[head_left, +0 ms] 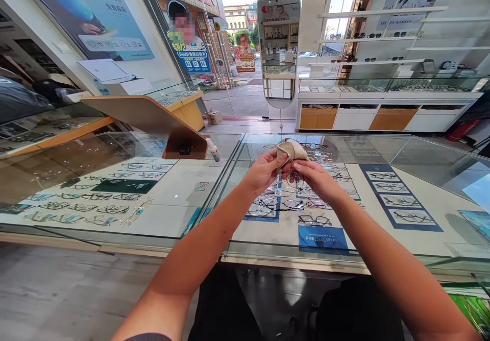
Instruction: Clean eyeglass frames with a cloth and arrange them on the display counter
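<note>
Above the glass counter, my left hand (263, 171) pinches a folded beige cloth (294, 150) between thumb and fingers. Close beside it, my right hand (317, 176) is closed on a thin-rimmed pair of eyeglasses (295, 179), whose round lens hangs below the fingertips. The two hands almost touch, and the cloth bunches over the upper part of the glasses, so much of the frame is hidden. Under the hands, several eyeglass frames lie in the display case, among them a dark pair (314, 220) near a blue card (322, 238).
A glass-topped display counter (214, 228) spans the front. On it stand a small white spray bottle (213, 150) and a brown wooden stand (153, 119). More frames lie on a blue panel (420, 222) at right. Farther back are an oval mirror (279, 45) and wall shelves (383, 12).
</note>
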The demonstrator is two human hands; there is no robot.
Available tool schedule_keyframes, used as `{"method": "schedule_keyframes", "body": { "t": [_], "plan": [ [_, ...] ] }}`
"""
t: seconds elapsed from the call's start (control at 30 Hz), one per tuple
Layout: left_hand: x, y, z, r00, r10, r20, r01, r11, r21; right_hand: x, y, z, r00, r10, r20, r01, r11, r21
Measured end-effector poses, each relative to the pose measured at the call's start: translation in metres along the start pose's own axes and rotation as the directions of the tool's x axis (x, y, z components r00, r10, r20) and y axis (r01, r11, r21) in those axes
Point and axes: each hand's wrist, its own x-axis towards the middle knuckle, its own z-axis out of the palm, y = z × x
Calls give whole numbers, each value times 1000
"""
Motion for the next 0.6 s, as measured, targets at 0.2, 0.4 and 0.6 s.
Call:
{"method": "schedule_keyframes", "body": {
  "t": [0.2,0.4,0.6],
  "plan": [
    [2,3,-10,996,70,-52,-63,989,134,-2,0,-1,1000,7,10,-7,1000,-31],
    [0,1,-7,998,66,-17,-63,990,127,-2,-3,2,999,16,28,-15,999,-39],
    [0,-2,-3,998,55,-6,-54,992,114,-1,-1,2,999,29,24,-29,1000,-7]
  ]
}}
